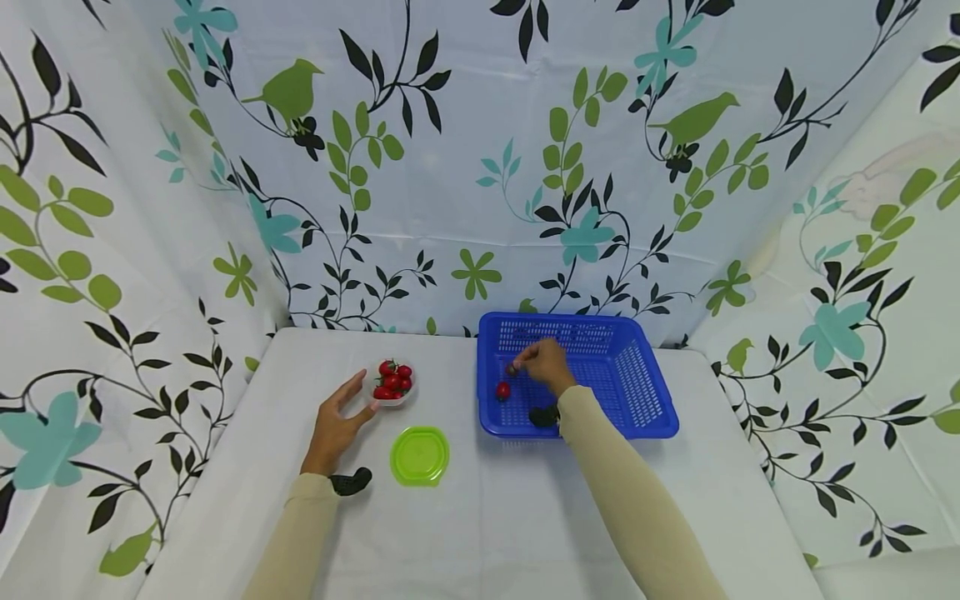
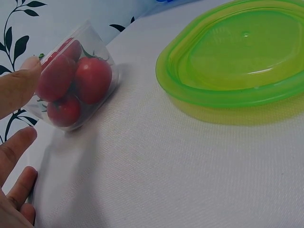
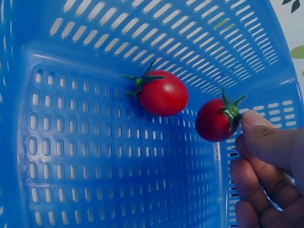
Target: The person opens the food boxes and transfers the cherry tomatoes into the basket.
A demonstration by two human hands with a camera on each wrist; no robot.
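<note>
Inside the blue basket (image 1: 491,421), my right hand (image 1: 549,365) pinches a cherry tomato (image 3: 217,120) at its green stem, between thumb and fingers. Another cherry tomato (image 3: 163,96) lies close by in the basket. On the left, my left hand (image 1: 335,429) is spread beside a small clear container (image 1: 396,402) full of red cherry tomatoes (image 3: 163,96). In the left wrist view the thumb (image 2: 19,88) is at the container's side, while the other fingers are extended and apart from it.
A green lid (image 1: 419,457) lies on the white table (image 1: 465,533) in front of the container. Dark wrist-camera pieces show at the left wrist (image 1: 351,482) and right wrist (image 1: 543,416). Patterned curtains (image 1: 450,167) stand behind the table and at its sides.
</note>
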